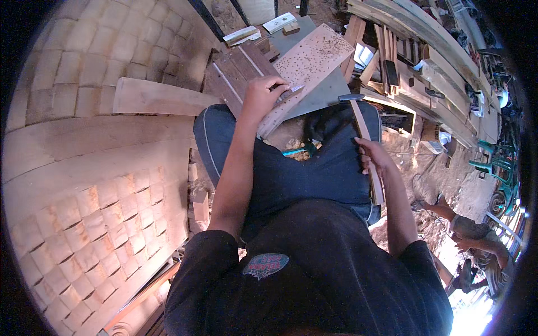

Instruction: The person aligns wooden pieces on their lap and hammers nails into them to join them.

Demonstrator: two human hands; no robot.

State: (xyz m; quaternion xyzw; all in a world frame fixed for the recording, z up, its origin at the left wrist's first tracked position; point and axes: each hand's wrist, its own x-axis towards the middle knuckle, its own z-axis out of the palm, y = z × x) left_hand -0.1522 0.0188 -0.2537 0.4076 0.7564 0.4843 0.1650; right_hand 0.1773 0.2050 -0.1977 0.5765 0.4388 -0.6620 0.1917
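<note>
My left hand (262,96) is closed, its fingers pinching a small, thin pale piece (295,89) whose kind is too small to make out. It is over the near edge of a pale board (316,56) covered with many small dark dots. Beside that board, under and left of the hand, lies a brown wooden panel (245,67) with light stripes. My right hand (374,155) grips a hammer (361,120) by its long wooden handle. The dark metal head points away from me, above my right knee.
A grey sheet (322,92) sits under the dotted board. Small wood blocks (291,28) lie beyond. Tall panels of woven-looking wood blocks (89,229) stand at left, near a plank (162,98). Stacked timber (443,73) fills the right. Another person (476,241) is at lower right, near green chairs (499,162).
</note>
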